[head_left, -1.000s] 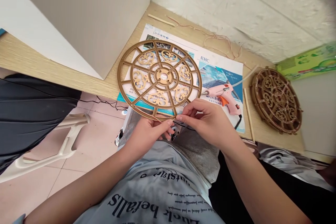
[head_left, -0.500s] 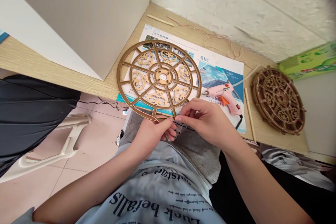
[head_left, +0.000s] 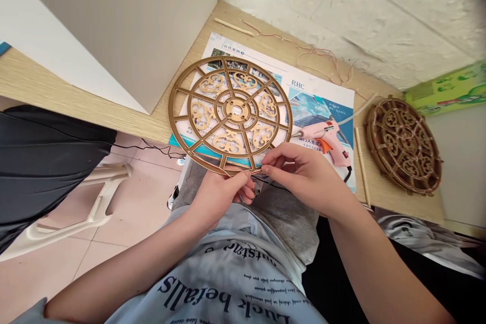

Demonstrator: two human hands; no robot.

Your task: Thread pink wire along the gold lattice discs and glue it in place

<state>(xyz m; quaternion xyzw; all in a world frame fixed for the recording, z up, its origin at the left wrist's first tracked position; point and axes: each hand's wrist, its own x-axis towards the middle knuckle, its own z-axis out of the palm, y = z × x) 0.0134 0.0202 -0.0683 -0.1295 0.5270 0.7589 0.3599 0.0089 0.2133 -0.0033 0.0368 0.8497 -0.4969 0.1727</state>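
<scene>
A round gold lattice disc [head_left: 236, 110] with scrolled panels and spokes is held up above a printed paper sheet [head_left: 322, 96]. My left hand [head_left: 222, 195] grips its lower rim, with the fingers curled behind it. My right hand [head_left: 299, 177] pinches a thin black wire [head_left: 271, 184] right at that rim, close to my left thumb. Where the wire meets the disc is partly hidden by my fingers. A pink hot glue gun [head_left: 326, 142] lies on the paper just beyond my right hand.
A stacked brown lattice frame [head_left: 402, 146] and a wooden stick [head_left: 362, 167] lie on the desk at the right. Tangled thin cord [head_left: 322, 55] lies along the back wall. A green box [head_left: 446, 88] sits far right; a white panel [head_left: 114, 25] rises at the left.
My right hand has shifted slightly up and its fingers have moved along the wire. The gold disc and my left hand stay almost still.
</scene>
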